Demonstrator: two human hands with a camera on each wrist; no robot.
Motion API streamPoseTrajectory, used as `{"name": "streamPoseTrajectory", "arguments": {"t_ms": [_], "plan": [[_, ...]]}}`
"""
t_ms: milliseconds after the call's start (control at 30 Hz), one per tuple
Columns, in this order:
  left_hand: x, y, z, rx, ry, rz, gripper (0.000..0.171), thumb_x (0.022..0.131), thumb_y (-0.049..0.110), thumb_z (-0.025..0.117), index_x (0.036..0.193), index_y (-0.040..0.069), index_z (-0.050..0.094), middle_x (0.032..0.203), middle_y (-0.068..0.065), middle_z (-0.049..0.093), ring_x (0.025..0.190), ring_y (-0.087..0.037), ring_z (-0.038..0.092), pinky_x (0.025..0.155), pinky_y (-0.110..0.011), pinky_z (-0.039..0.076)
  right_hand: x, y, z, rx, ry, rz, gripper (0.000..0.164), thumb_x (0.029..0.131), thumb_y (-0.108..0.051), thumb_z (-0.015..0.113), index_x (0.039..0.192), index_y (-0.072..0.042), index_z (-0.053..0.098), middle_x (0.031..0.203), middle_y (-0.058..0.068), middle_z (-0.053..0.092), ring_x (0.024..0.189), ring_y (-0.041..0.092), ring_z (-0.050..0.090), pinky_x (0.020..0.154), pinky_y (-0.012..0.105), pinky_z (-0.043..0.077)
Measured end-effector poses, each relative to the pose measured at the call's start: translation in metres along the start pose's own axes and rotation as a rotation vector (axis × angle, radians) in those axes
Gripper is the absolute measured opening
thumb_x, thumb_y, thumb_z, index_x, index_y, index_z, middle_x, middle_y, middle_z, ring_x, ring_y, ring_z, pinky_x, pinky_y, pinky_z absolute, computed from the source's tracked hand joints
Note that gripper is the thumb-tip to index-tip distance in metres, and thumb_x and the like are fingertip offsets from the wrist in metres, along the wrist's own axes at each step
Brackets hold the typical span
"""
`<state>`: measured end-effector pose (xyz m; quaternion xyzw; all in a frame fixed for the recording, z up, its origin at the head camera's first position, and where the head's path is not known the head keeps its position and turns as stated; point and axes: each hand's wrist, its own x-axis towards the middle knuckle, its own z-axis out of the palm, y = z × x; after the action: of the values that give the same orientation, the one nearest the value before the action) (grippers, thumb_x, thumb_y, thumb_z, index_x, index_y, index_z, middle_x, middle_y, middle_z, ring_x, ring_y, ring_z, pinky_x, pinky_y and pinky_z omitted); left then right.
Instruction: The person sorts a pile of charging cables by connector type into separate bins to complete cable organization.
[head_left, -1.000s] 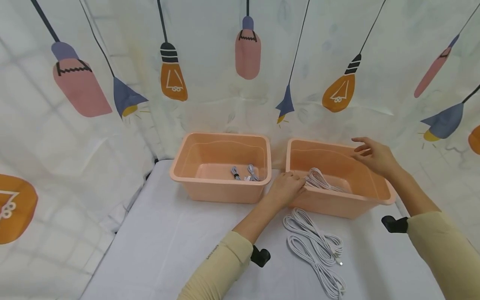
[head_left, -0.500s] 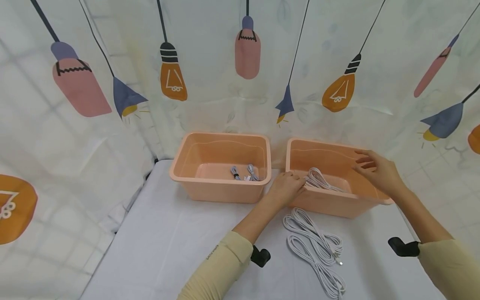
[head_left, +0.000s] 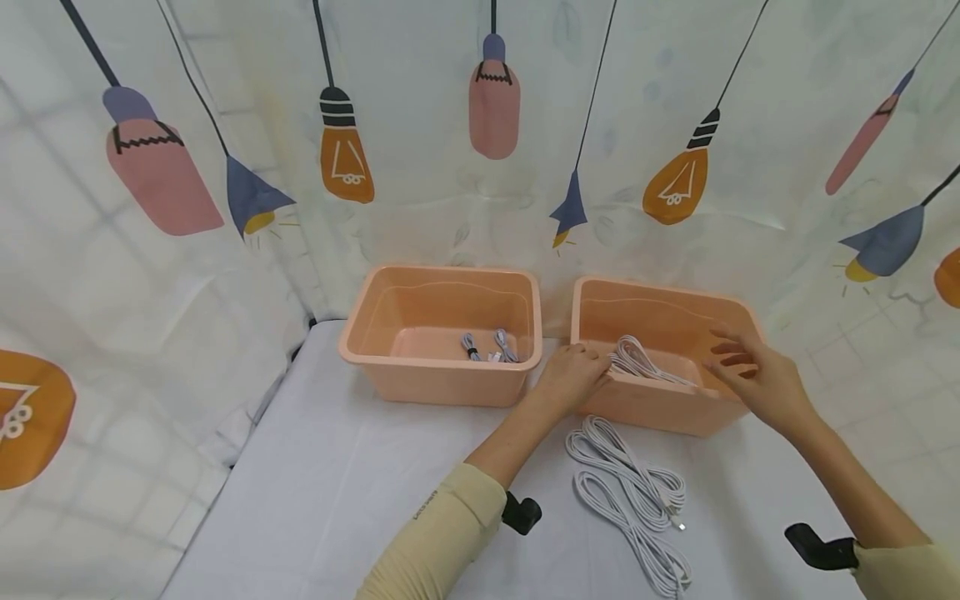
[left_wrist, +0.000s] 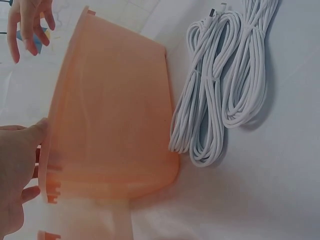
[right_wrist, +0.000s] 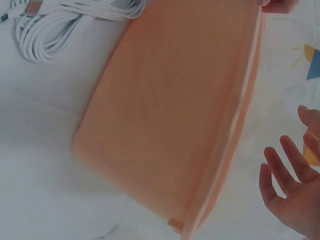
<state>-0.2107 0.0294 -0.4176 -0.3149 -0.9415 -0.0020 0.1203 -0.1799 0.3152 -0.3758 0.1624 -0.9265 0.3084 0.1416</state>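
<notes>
1. Behind the table, a pale curtain (head_left: 427, 100) is hung, printed with pink, orange and blue lamps.
2. The table (head_left: 315, 483) is covered with a white cloth.
3. At the table's back edge, the right tub (head_left: 660, 410), peach plastic, is set at a slant. Its near left rim is gripped by a hand.
4. Just beside it, the left tub (head_left: 442, 383), of the same colour, is placed almost square to the table edge.
5. Both forearms are partly covered by beige sleeves (head_left: 442, 533).
6. Two white cable coils (head_left: 626, 471) are laid on the cloth in front of the right tub, touching each other; a metal plug is shown at the end of one.
7. A third white coil (head_left: 637, 362) is seen inside the right tub, near its left end.
8. The rim of the right tub is pinched by the left hand (head_left: 573, 375), with the thumb outside.
9. The right hand (head_left: 765, 383) is held in the air near the right tub's right end, fingers spread and loosely bent, with nothing held.
10. A black device (head_left: 521, 512) is worn at each wrist.
11. In the left tub, short grey cables (head_left: 470, 347) are gathered near the right end; one is bound with a black band.
</notes>
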Motion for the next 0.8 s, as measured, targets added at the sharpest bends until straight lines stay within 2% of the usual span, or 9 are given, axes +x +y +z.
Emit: {"name": "streamPoseTrajectory", "arguments": {"t_ms": [233, 333, 433, 500, 600, 800], "plan": [[-0.001, 0.000, 0.000, 0.005, 0.028, 0.005, 0.027, 0.108, 0.041, 0.059, 0.120, 0.024, 0.076, 0.115, 0.007, 0.077, 0.112, -0.013, 0.069, 0.095, -0.028, 0.055, -0.018, -0.009, 0.014, 0.010, 0.048, -0.003, 0.049, 0.094, -0.006, 0.079, 0.140, 0.001, 0.061, 0.114, 0.030, 0.072, 0.096, 0.044, 0.069, 0.074, 0.005, 0.045], [-0.001, 0.000, 0.001, -0.002, 0.039, 0.008, 0.026, 0.108, 0.041, 0.060, 0.119, 0.024, 0.076, 0.114, 0.006, 0.078, 0.112, -0.014, 0.069, 0.096, -0.028, 0.054, -0.026, -0.011, 0.022, 0.037, 0.058, -0.019, 0.048, 0.091, -0.003, 0.080, 0.137, 0.000, 0.064, 0.111, 0.027, 0.073, 0.093, 0.020, 0.073, 0.072, 0.009, 0.048], [-0.001, -0.001, 0.001, -0.011, 0.036, 0.008, 0.025, 0.108, 0.040, 0.059, 0.117, 0.023, 0.076, 0.114, 0.006, 0.077, 0.112, -0.014, 0.069, 0.097, -0.028, 0.054, -0.033, -0.013, 0.029, 0.064, 0.076, -0.038, 0.049, 0.088, 0.003, 0.080, 0.135, -0.001, 0.066, 0.107, 0.024, 0.075, 0.092, -0.007, 0.063, 0.072, 0.010, 0.049], [-0.001, -0.001, 0.000, -0.012, 0.030, 0.007, 0.025, 0.108, 0.040, 0.059, 0.117, 0.023, 0.076, 0.115, 0.006, 0.077, 0.113, -0.015, 0.069, 0.098, -0.028, 0.054, -0.038, -0.014, 0.033, 0.075, 0.084, -0.044, 0.048, 0.088, 0.003, 0.080, 0.134, -0.001, 0.067, 0.106, 0.022, 0.075, 0.092, -0.014, 0.059, 0.071, 0.010, 0.049], [-0.002, 0.000, -0.001, -0.019, 0.020, 0.004, 0.026, 0.109, 0.040, 0.058, 0.119, 0.023, 0.075, 0.116, 0.006, 0.077, 0.114, -0.015, 0.068, 0.099, -0.029, 0.054, -0.046, -0.014, 0.039, 0.069, 0.091, -0.040, 0.046, 0.088, 0.001, 0.080, 0.132, -0.002, 0.068, 0.104, 0.021, 0.075, 0.091, -0.013, 0.060, 0.071, 0.008, 0.048], [-0.001, 0.000, -0.002, -0.022, 0.018, -0.003, 0.026, 0.109, 0.040, 0.058, 0.118, 0.023, 0.076, 0.116, 0.006, 0.077, 0.115, -0.015, 0.068, 0.098, -0.029, 0.054, -0.061, -0.012, 0.054, 0.053, 0.109, -0.055, 0.041, 0.085, 0.005, 0.082, 0.124, -0.003, 0.072, 0.102, 0.016, 0.077, 0.089, -0.001, 0.065, 0.073, 0.010, 0.049]]}}
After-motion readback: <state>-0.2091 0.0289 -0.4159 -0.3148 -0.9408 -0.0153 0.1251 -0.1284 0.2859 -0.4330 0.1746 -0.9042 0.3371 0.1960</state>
